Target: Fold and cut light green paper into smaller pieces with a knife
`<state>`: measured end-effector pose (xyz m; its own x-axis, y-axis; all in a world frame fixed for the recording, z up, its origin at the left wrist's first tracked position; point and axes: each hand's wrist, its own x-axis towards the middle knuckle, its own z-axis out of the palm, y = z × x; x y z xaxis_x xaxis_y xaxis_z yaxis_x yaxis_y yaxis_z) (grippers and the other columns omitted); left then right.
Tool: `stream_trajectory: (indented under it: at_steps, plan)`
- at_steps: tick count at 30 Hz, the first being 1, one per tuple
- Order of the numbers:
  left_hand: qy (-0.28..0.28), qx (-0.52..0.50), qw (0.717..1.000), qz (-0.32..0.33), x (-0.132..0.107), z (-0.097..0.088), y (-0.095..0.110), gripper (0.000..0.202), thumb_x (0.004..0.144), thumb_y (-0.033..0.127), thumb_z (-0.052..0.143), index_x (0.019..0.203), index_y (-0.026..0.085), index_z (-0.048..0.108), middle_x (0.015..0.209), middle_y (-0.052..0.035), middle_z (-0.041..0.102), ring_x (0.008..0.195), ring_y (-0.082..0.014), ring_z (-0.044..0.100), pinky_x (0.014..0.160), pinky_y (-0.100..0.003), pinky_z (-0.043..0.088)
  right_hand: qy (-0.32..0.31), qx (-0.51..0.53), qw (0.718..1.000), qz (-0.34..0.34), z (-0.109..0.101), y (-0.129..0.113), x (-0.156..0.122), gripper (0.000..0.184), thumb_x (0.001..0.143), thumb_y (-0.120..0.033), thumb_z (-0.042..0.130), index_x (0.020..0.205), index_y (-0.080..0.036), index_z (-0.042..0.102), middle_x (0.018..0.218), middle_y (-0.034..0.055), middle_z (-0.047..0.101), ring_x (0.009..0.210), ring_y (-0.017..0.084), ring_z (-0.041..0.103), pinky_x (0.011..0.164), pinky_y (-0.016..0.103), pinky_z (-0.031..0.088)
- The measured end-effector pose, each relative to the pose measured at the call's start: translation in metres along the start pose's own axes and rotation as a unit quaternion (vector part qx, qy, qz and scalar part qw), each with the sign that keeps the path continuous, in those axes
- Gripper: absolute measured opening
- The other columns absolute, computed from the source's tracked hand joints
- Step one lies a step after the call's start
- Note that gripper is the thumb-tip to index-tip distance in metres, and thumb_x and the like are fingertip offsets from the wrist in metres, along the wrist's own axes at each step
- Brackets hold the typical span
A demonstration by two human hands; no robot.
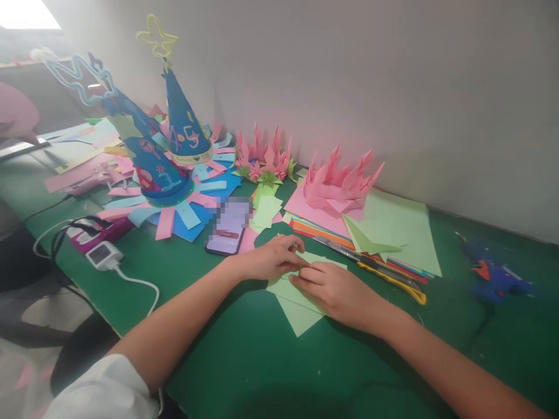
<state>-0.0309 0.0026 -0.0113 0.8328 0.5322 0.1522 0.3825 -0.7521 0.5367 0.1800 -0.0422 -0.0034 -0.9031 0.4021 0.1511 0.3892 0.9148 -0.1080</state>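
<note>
A light green sheet of paper (297, 311) lies on the green table (244, 361) in front of me. My left hand (273, 258) rests on its upper left part with fingers curled and pressed down onto a fold. My right hand (334, 288) lies on the sheet beside it, fingers held together and pressing the paper flat. The fingertips of both hands meet over the fold. Most of the sheet is hidden under my hands.
A phone (227, 230) lies just left of my left hand. A yellow-handled utility knife (393, 278) and a stack of coloured paper (393, 233) lie right. Pink folded paper flowers (340, 183), blue cone hats (183, 125), a blue glue gun (495, 276) and a charger (103, 255) stand around.
</note>
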Motion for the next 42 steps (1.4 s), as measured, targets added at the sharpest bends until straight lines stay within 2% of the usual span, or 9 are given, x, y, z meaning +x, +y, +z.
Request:
stream_trajectory:
  at_steps: [5, 9, 14, 18, 23, 29, 32, 36, 42]
  plan:
    - [-0.004, 0.008, 1.000, 0.002, 0.000, 0.001, -0.002, 0.032, 0.087, 0.004, 0.044, 0.100, 0.022, 0.069, 0.112, -0.0082, 0.048, 0.096, -0.0163, 0.049, 0.095, -0.035, 0.036, 0.003, -0.002, 0.999, -0.039, 0.002, -0.002, 0.011, 0.039, 0.088, -0.004, 0.031, 0.116, -0.009, 0.057, 0.083, 0.0090, 0.061, 0.080, 0.021, 0.055, 0.069, 0.035, 0.046]
    - [0.002, 0.008, 1.000, 0.007, -0.001, 0.003, -0.003, 0.030, 0.087, 0.005, 0.046, 0.098, 0.020, 0.069, 0.111, -0.0092, 0.049, 0.100, -0.0185, 0.048, 0.095, -0.035, 0.036, 0.000, 0.009, 1.000, -0.027, 0.007, -0.004, 0.012, 0.037, 0.089, -0.006, 0.031, 0.116, -0.009, 0.057, 0.083, 0.0095, 0.060, 0.079, 0.022, 0.054, 0.067, 0.035, 0.046]
    - [0.011, 0.006, 1.000, 0.014, 0.000, 0.002, -0.002, 0.030, 0.090, 0.008, 0.047, 0.106, 0.022, 0.069, 0.110, -0.0087, 0.049, 0.096, -0.0162, 0.049, 0.095, -0.034, 0.036, 0.008, 0.021, 0.999, 0.035, 0.002, -0.005, -0.006, 0.035, 0.091, -0.010, 0.034, 0.117, -0.012, 0.057, 0.085, 0.0097, 0.060, 0.078, 0.020, 0.052, 0.068, 0.034, 0.044]
    - [0.016, -0.001, 1.000, 0.012, 0.001, 0.003, -0.003, 0.026, 0.089, 0.013, 0.053, 0.106, 0.024, 0.069, 0.108, -0.0074, 0.050, 0.094, -0.0153, 0.050, 0.094, -0.033, 0.036, 0.047, 0.002, 0.995, 0.087, -0.012, -0.004, -0.030, 0.034, 0.093, -0.013, 0.031, 0.100, -0.012, 0.065, 0.074, 0.0082, 0.058, 0.068, 0.018, 0.051, 0.061, 0.032, 0.042]
    - [0.008, -0.009, 1.000, 0.001, 0.001, 0.003, -0.001, 0.027, 0.089, 0.012, 0.052, 0.107, 0.024, 0.069, 0.110, -0.0075, 0.049, 0.095, -0.0157, 0.049, 0.094, -0.032, 0.036, 0.068, -0.030, 0.986, 0.149, -0.021, -0.002, -0.057, 0.034, 0.093, -0.016, 0.034, 0.095, -0.014, 0.068, 0.075, 0.0084, 0.061, 0.069, 0.018, 0.055, 0.063, 0.032, 0.045]
    - [-0.003, -0.014, 1.000, -0.013, -0.001, 0.001, 0.001, 0.025, 0.087, 0.020, 0.058, 0.109, 0.026, 0.067, 0.113, -0.0063, 0.048, 0.098, -0.0167, 0.048, 0.097, -0.034, 0.034, 0.107, -0.068, 0.982, 0.137, -0.012, -0.006, -0.057, 0.032, 0.092, -0.014, 0.037, 0.108, -0.014, 0.065, 0.092, 0.0105, 0.067, 0.084, 0.019, 0.060, 0.077, 0.034, 0.050]
    - [-0.006, -0.016, 1.000, -0.022, -0.002, -0.001, 0.004, 0.031, 0.082, 0.027, 0.066, 0.113, 0.026, 0.064, 0.115, -0.0064, 0.047, 0.100, -0.0189, 0.047, 0.098, -0.035, 0.034, 0.111, -0.077, 0.976, 0.169, -0.003, -0.006, -0.051, 0.033, 0.094, -0.019, 0.038, 0.117, -0.013, 0.061, 0.104, 0.0125, 0.065, 0.093, 0.021, 0.060, 0.081, 0.035, 0.051]
    - [-0.020, -0.003, 0.999, -0.035, -0.002, -0.003, 0.007, 0.043, 0.082, 0.030, 0.066, 0.124, 0.024, 0.057, 0.116, -0.0077, 0.047, 0.102, -0.0208, 0.045, 0.098, -0.036, 0.034, 0.090, -0.084, 0.974, 0.189, 0.008, -0.002, -0.050, 0.033, 0.095, -0.023, 0.039, 0.118, -0.014, 0.060, 0.113, 0.0124, 0.064, 0.096, 0.021, 0.059, 0.082, 0.037, 0.051]
    - [-0.035, 0.011, 0.999, -0.040, -0.001, -0.003, 0.008, 0.041, 0.084, 0.030, 0.062, 0.125, 0.026, 0.056, 0.117, -0.0078, 0.046, 0.102, -0.0211, 0.045, 0.098, -0.037, 0.034, 0.071, -0.105, 0.980, 0.152, 0.014, -0.001, -0.051, 0.035, 0.095, -0.020, 0.040, 0.127, -0.016, 0.055, 0.128, 0.0096, 0.059, 0.108, 0.022, 0.055, 0.088, 0.040, 0.047]
